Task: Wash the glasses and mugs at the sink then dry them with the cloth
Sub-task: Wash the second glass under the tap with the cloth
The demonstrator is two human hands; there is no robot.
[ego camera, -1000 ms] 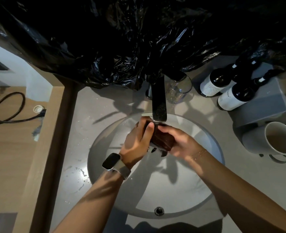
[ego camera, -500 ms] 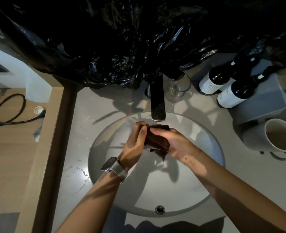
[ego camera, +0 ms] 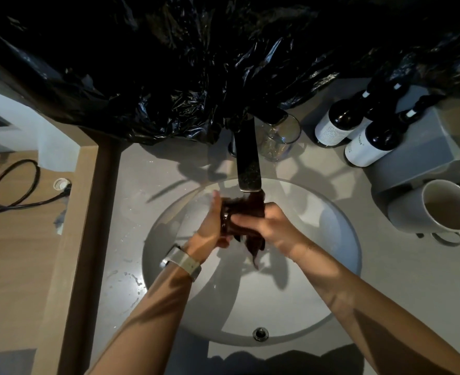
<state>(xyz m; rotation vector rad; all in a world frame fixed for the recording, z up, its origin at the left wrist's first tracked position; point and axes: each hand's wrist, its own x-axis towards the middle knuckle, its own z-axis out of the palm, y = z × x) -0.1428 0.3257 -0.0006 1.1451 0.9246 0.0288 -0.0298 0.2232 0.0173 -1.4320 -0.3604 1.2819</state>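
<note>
A dark brown glass [ego camera: 226,220] lies sideways right under the faucet spout [ego camera: 247,163], over the round sink [ego camera: 345,234]. My left hand [ego camera: 210,231] grips its left end. My right hand [ego camera: 275,228] grips a dark cloth [ego camera: 254,246] wrapped on the glass, with a tail of it hanging below. Behind the faucet stands a clear glass [ego camera: 280,139]. A white mug [ego camera: 439,207] lies on its side on the counter at the right. Whether water runs is unclear.
Two dark bottles with white labels [ego camera: 337,125] [ego camera: 372,144] lean against a grey box [ego camera: 418,158] at the back right. Black plastic sheeting [ego camera: 196,63] hangs over the back. The drain [ego camera: 260,333] is near me. On the left, a wooden ledge carries a black cable [ego camera: 12,185].
Both hands stayed under the spout and worked around the dark glass. My left thumb came off its top and that hand now holds its left end. More cloth hangs below.
</note>
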